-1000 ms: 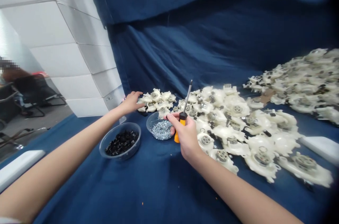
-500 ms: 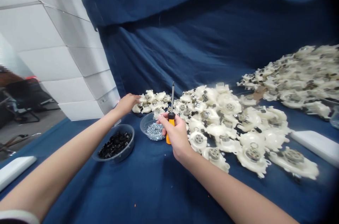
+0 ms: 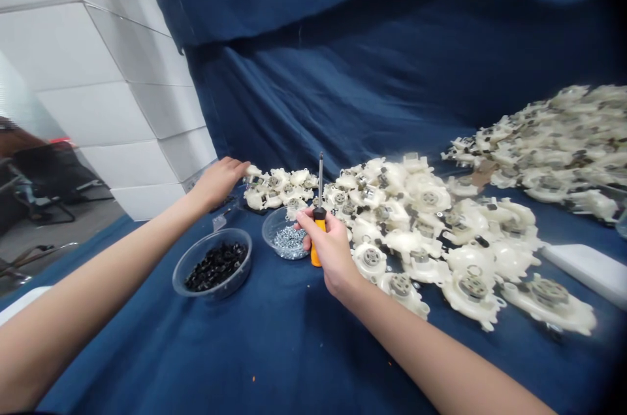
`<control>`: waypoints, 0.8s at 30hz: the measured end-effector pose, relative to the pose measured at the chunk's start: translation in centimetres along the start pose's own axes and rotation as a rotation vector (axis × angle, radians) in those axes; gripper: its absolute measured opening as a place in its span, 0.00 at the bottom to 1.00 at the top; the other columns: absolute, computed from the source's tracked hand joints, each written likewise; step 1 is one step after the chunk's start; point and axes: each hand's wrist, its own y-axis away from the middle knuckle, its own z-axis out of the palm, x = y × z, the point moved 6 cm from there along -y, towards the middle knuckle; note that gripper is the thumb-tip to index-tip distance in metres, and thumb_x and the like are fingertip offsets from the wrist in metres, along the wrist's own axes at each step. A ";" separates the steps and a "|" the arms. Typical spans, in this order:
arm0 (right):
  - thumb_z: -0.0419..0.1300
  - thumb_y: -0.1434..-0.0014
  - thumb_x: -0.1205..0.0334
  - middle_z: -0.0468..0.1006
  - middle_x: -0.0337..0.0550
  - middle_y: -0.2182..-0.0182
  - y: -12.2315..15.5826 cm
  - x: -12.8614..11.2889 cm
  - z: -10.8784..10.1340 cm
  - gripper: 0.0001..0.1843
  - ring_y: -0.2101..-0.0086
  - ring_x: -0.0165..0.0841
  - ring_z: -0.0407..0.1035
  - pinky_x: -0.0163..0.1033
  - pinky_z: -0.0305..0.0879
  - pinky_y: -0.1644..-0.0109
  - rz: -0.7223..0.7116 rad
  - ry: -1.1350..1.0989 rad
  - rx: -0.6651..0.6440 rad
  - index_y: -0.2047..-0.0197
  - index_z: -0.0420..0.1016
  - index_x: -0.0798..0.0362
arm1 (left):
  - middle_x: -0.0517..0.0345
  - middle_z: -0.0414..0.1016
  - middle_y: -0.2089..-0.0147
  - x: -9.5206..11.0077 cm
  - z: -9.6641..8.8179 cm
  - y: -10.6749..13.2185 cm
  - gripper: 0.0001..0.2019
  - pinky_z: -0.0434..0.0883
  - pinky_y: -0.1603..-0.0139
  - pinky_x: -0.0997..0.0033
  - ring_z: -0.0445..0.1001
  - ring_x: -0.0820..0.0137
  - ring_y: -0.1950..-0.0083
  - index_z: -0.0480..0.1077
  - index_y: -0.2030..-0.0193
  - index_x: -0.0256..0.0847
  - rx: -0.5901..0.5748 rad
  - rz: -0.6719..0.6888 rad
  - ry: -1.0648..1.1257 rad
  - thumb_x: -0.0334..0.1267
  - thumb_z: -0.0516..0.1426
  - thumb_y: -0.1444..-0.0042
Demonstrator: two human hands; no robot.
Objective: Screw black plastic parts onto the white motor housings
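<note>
My right hand [image 3: 332,248] is closed around a screwdriver [image 3: 319,240] with an orange and black handle, its metal shaft pointing up. Thumb and fingertips are beside a clear bowl [image 3: 267,237] of small silver screws [image 3: 290,242]. Farther back on the left, my left hand [image 3: 223,181] reaches out with its fingers extended. Its fingertips are at the left end of a small group of cream plastic housings [image 3: 281,189], touching or just beside one piece; the undersides of these fingers are hidden. Below that forearm stands a second clear bowl [image 3: 247,265] holding small black parts [image 3: 215,266].
A big heap of cream housings with round metal motors [image 3: 411,219] covers the centre right. Another heap [image 3: 568,140] lies behind it, near a white slab [image 3: 585,268]. White boxes [image 3: 98,114] are stacked at left, and a blue cloth [image 3: 343,95] hangs behind.
My left hand has drawn back leftward and slightly up from the small group of housings, uncovering its left end. My right hand stays by the screw bowl with the screwdriver.
</note>
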 end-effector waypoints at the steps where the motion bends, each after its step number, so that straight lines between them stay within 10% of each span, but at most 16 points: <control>1: 0.69 0.46 0.44 0.80 0.41 0.64 0.0 -0.1 0.0 0.24 0.78 0.20 0.63 0.30 0.58 0.76 -0.003 0.007 -0.003 0.54 0.76 0.53 | 0.41 0.75 0.39 0.2 -0.7 0.4 0.22 0.64 0.33 0.51 0.68 0.53 0.37 0.70 0.37 0.37 0.036 -0.015 0.008 0.41 0.47 0.32; 6: 0.67 0.43 0.44 0.82 0.44 0.61 0.0 -0.4 0.3 0.25 0.78 0.20 0.63 0.30 0.62 0.73 -0.042 0.022 -0.034 0.50 0.78 0.53 | 0.47 0.81 0.47 2.5 -2.8 5.2 0.25 0.75 0.43 0.57 0.79 0.61 0.51 0.74 0.41 0.42 0.230 -0.265 0.633 0.56 0.54 0.36; 13: 0.68 0.42 0.48 0.81 0.41 0.61 0.3 -0.7 0.6 0.21 0.77 0.19 0.63 0.30 0.63 0.72 -0.061 0.074 -0.092 0.50 0.78 0.52 | 0.42 0.81 0.46 10.8 0.6 13.5 0.16 0.82 0.50 0.72 0.82 0.65 0.51 0.80 0.50 0.39 -0.091 -0.539 1.663 0.46 0.64 0.40; 20: 0.70 0.44 0.50 0.80 0.39 0.66 0.5 -2.3 0.5 0.18 0.78 0.20 0.63 0.29 0.61 0.72 -0.081 0.268 -0.177 0.56 0.77 0.52 | 0.46 0.81 0.48 16.5 4.6 19.2 0.27 0.81 0.56 0.73 0.83 0.67 0.57 0.62 0.30 0.53 -0.602 -0.534 1.971 0.44 0.60 0.36; 24: 0.67 0.41 0.50 0.80 0.39 0.64 1.7 -2.1 -0.5 0.16 0.79 0.20 0.63 0.31 0.62 0.73 -0.051 0.480 -0.269 0.55 0.78 0.51 | 0.49 0.80 0.49 17.0 6.7 20.3 0.31 0.80 0.55 0.72 0.82 0.67 0.58 0.59 0.29 0.55 -0.691 -0.594 1.972 0.42 0.61 0.37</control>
